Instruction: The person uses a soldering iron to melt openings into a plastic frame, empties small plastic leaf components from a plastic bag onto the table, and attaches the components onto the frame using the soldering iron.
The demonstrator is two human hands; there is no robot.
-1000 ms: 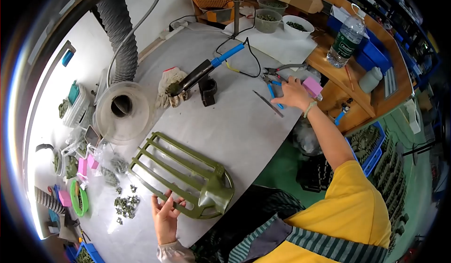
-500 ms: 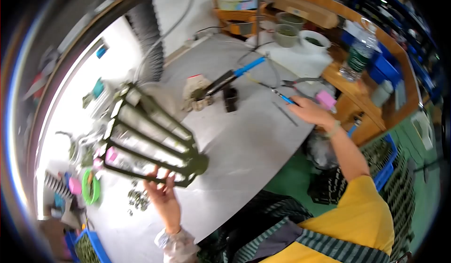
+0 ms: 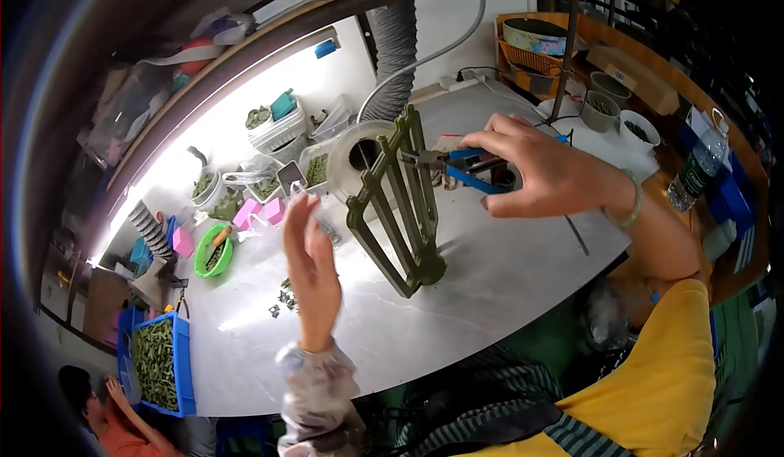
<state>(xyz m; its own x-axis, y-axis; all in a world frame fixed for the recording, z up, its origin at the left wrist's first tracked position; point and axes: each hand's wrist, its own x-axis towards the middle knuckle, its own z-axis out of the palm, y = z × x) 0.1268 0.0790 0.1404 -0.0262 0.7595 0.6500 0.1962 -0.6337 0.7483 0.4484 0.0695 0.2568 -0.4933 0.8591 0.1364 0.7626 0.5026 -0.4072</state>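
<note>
A dark green, cage-like frame with several slats leans over the worktable, its narrow round end low and its wide end up. My right hand holds a pair of blue-handled pliers, with the handles spread between thumb and fingers. The plier jaws are at the frame's upper right edge; whether they grip it I cannot tell. My left hand is raised left of the frame, apart from it. Its fingers point up, slightly blurred, and hold nothing. Small dark green bits lie on the table behind that hand.
A lime green bowl and pink blocks stand at the left. A blue crate of green pieces sits at the table's left edge, near another person. A water bottle stands at the right; a hose hangs behind.
My left hand has let go of the green frame. The frame is more upright. My right hand has come from the right side of the table to the frame with the pliers. The view has turned left.
</note>
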